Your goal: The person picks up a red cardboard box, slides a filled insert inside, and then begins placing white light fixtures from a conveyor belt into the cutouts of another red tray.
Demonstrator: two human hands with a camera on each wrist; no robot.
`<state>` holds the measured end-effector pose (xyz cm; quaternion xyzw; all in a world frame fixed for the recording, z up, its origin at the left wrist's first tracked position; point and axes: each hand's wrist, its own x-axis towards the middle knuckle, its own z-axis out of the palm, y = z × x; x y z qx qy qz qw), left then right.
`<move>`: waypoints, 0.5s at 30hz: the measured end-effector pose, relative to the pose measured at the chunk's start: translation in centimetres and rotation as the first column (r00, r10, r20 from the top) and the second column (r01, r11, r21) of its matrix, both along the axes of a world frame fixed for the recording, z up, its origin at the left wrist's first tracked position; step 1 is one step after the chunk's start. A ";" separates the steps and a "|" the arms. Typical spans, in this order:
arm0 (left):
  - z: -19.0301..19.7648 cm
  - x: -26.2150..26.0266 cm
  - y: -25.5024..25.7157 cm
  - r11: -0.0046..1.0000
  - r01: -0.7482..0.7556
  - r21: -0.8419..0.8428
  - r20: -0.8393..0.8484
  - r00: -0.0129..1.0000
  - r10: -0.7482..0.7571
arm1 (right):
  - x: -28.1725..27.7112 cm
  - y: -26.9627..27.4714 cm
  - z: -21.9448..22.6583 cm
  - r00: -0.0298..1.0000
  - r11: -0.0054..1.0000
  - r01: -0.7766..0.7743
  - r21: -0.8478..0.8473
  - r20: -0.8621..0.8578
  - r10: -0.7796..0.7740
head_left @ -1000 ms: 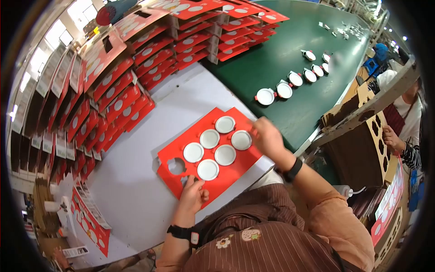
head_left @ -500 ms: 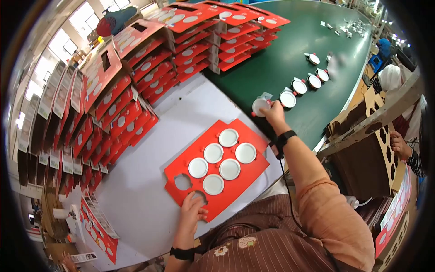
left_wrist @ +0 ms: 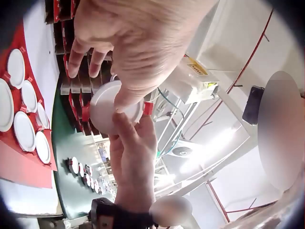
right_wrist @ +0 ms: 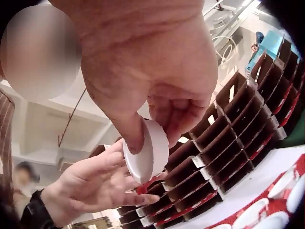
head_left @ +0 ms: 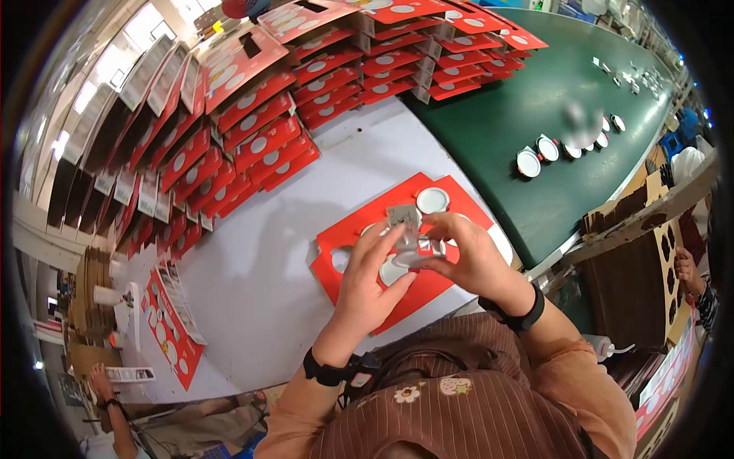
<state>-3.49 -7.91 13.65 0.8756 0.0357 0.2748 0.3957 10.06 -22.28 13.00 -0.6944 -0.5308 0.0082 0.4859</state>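
Note:
Over the red cut-out board [head_left: 413, 297], my right hand [head_left: 478, 256] pinches a small round white dish [left_wrist: 101, 107] between thumb and fingers. The dish has red side handles, and a grey printed tag [head_left: 401, 217] shows beside it. It stands tilted on edge in the right wrist view. My left hand [head_left: 367, 287] is around its other side, fingers spread and fairly straight, its thumb overlapping the white face in the left wrist view. Several matching dishes [head_left: 433, 200] sit in the board's round cut-outs, partly hidden by my hands.
A row of similar dishes [head_left: 527, 162] stands on the green table [head_left: 474, 115] at the right. Stacked red printed packages [head_left: 264, 141] rise along the back and left of the white table [head_left: 252, 291]. Another person's hand [head_left: 686, 268] is at the far right.
My right hand has picked up the near dish of the row on the green table and brought it back over the board. My left hand has lifted from the board to meet it.

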 end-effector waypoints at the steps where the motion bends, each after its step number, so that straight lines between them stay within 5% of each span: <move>1: -0.8 -0.7 0.2 1.000 -0.010 -0.003 0.000 1.000 0.010 | -0.8 -0.2 0.2 0.998 0.998 -0.061 0.004 0.003 0.061; 4: -2.9 -2.7 0.4 0.828 0.161 -0.537 -0.102 0.962 -0.253 | -2.2 -1.0 2.0 0.979 0.978 -0.199 -0.069 -0.055 0.196; 6: -2.3 -3.5 0.2 0.808 0.209 -0.551 -0.025 0.964 -0.266 | -2.7 -1.6 2.0 0.864 0.951 -0.305 0.050 -0.407 0.298; 11: -1.1 -5.5 -0.4 0.787 0.296 -0.541 0.051 0.946 -0.321 | -3.8 -1.4 3.3 0.790 0.919 -0.394 -0.014 -0.516 0.331; 13: -0.5 -6.9 -0.1 0.713 0.243 -0.658 -0.058 0.927 -0.370 | -4.0 -1.2 3.4 0.798 0.896 -0.441 -0.043 -0.476 0.370; 15: -0.3 -7.4 0.0 0.725 -0.001 -0.689 -0.344 0.881 -0.326 | -4.5 -0.8 3.1 0.811 0.897 -0.439 0.050 -0.408 0.420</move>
